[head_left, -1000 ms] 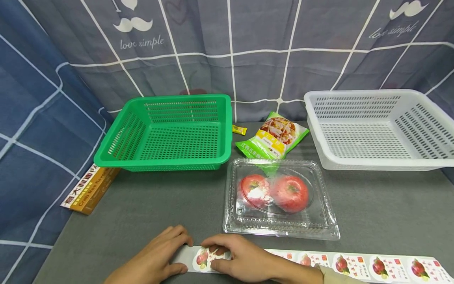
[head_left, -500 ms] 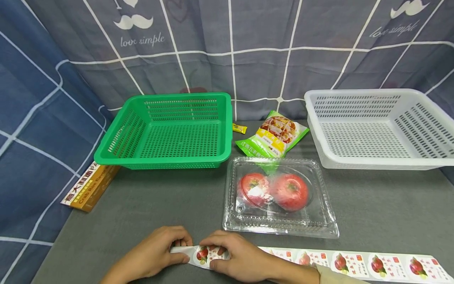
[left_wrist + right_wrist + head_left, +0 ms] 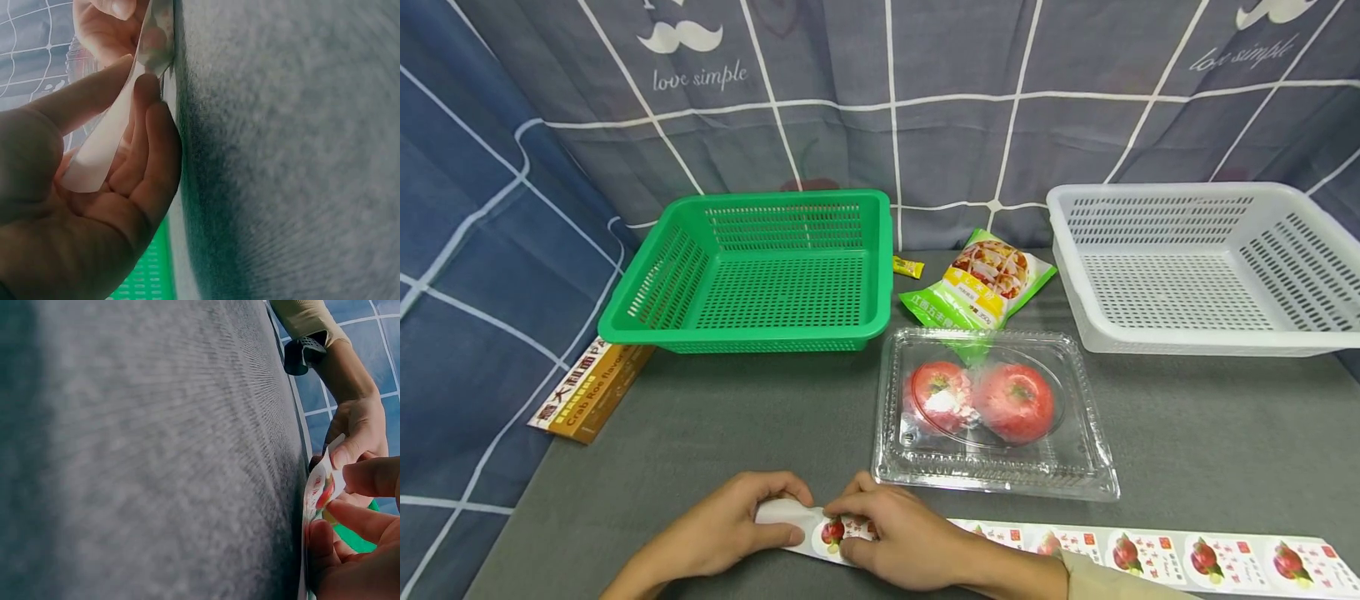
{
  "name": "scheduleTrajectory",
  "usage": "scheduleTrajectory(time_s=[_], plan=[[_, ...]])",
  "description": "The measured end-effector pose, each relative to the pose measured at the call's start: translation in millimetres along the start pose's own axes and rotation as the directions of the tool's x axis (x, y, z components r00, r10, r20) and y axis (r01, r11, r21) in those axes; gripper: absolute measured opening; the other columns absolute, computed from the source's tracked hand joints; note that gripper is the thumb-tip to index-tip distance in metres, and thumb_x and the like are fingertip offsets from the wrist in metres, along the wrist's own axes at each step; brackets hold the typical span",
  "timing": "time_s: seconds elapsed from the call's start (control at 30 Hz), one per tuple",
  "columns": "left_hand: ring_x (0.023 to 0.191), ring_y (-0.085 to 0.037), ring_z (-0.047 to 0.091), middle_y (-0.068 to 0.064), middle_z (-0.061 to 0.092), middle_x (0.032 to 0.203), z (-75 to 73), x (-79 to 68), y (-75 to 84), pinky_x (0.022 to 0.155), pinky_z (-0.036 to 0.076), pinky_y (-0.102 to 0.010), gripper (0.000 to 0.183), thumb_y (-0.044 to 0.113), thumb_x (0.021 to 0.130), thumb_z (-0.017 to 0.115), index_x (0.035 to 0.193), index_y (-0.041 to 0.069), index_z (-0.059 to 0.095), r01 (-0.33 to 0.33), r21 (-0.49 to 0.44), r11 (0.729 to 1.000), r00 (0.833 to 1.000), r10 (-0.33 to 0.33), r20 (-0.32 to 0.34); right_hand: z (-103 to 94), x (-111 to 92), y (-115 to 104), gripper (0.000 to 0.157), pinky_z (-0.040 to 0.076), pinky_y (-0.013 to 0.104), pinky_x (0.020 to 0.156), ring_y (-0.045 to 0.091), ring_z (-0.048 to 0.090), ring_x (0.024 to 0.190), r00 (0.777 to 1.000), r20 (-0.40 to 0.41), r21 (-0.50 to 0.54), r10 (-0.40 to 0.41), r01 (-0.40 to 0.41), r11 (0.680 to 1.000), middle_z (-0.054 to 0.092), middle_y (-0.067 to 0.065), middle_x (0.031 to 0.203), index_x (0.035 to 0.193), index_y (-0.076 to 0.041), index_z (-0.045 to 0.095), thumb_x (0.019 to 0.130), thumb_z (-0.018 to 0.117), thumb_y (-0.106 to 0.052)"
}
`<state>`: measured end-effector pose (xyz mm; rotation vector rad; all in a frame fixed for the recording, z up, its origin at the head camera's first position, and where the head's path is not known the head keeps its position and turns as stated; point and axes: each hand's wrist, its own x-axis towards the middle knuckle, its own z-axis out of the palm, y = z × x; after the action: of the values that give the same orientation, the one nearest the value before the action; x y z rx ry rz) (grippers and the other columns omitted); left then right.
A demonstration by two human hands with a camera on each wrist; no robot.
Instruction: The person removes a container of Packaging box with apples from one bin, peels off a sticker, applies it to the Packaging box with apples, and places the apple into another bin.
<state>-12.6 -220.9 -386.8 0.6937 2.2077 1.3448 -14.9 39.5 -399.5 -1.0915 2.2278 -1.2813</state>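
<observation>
A long strip of round-cornered fruit stickers (image 3: pixel 1131 557) lies along the front of the table, each sticker showing a red fruit and red lettering. My left hand (image 3: pixel 722 525) pinches its blank left end between thumb and fingers. That end bends up off the table, and in the left wrist view the pale backing (image 3: pixel 103 147) curves across the fingers. My right hand (image 3: pixel 906 537) grips the strip at the leftmost sticker (image 3: pixel 832 533), thumb in front and fingertips at the upper edge. The right wrist view shows both hands close together on the sticker (image 3: pixel 322 490).
Behind the hands stands a clear plastic clamshell box (image 3: pixel 1000 479) holding two red apples (image 3: pixel 1017 403). Beyond are a green-and-yellow food bag (image 3: pixel 977 287), a small yellow packet (image 3: pixel 907 267), a green basket (image 3: pixel 745 340) and a white basket (image 3: pixel 1210 337). A pasta box (image 3: pixel 591 392) lies at left.
The strip's left end, flat on the table a second ago, is now lifted and bent. My left thumb and fingers have closed on it. My right hand stays at the same sticker.
</observation>
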Motion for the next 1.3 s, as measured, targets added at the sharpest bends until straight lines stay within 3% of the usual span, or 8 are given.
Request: scheduleTrajectory(time_s=[0.23, 0.43, 0.63, 1.1, 1.3], plan=[[0.082, -0.006, 0.061, 0.002, 0.069, 0.097, 1.1, 2.9, 1.3, 0.069, 0.052, -0.027, 0.016, 0.012, 0.093, 0.069, 0.108, 0.008, 0.068, -0.008, -0.081, 0.997, 1.000, 0.008, 0.007, 4.0, 1.8, -1.9, 0.032, 0.040, 0.014, 0.073, -0.003, 0.048, 0.082, 0.999, -0.042, -0.078, 0.006, -0.010, 0.997, 0.053, -0.014, 0.100, 0.122, -0.016, 0.068, 0.090, 0.070, -0.018], [0.080, -0.007, 0.063, 0.000, 0.070, 0.094, 3.3, 5.1, 3.6, 0.068, 0.053, -0.027, 0.013, 0.008, 0.093, 0.067, 0.105, 0.004, 0.068, -0.007, -0.172, 0.985, 1.000, 0.008, 0.002, 5.8, 1.7, 0.1, 0.024, 0.041, 0.014, 0.069, -0.004, 0.049, 0.078, 0.998, -0.065, -0.029, 0.017, -0.019, 0.999, 0.051, -0.015, 0.092, 0.112, -0.020, 0.066, 0.089, 0.073, -0.021], [0.078, -0.007, 0.063, 0.000, 0.071, 0.092, 3.9, 5.0, 4.2, 0.067, 0.053, -0.027, 0.013, 0.007, 0.092, 0.068, 0.104, 0.002, 0.069, 0.003, -0.169, 0.986, 1.000, -0.005, -0.007, 4.9, 0.8, 0.8, 0.023, 0.043, 0.014, 0.067, -0.004, 0.050, 0.078, 0.997, -0.074, 0.042, 0.034, -0.031, 0.999, 0.052, -0.014, 0.088, 0.108, -0.019, 0.065, 0.087, 0.075, -0.015], [0.077, -0.008, 0.063, -0.001, 0.070, 0.092, 4.2, 1.9, 4.5, 0.065, 0.053, -0.028, 0.016, 0.009, 0.092, 0.068, 0.107, 0.002, 0.069, 0.070, -0.197, 0.978, 0.997, -0.071, 0.001, 3.6, 1.8, 0.8, 0.013, 0.044, 0.016, 0.065, -0.004, 0.049, 0.076, 0.997, -0.067, 0.075, 0.035, -0.029, 0.997, 0.052, -0.011, 0.085, 0.094, -0.019, 0.062, 0.088, 0.071, -0.010], [0.077, -0.009, 0.063, -0.001, 0.069, 0.091, 4.0, 1.9, 4.1, 0.065, 0.052, -0.027, 0.017, 0.007, 0.092, 0.068, 0.108, 0.001, 0.067, 0.064, -0.211, 0.975, 0.998, -0.067, -0.006, 3.8, 1.3, 0.9, 0.022, 0.043, 0.015, 0.068, -0.003, 0.051, 0.080, 0.997, -0.075, 0.055, 0.022, -0.018, 0.998, 0.056, -0.012, 0.092, 0.108, -0.018, 0.064, 0.089, 0.071, -0.011]])
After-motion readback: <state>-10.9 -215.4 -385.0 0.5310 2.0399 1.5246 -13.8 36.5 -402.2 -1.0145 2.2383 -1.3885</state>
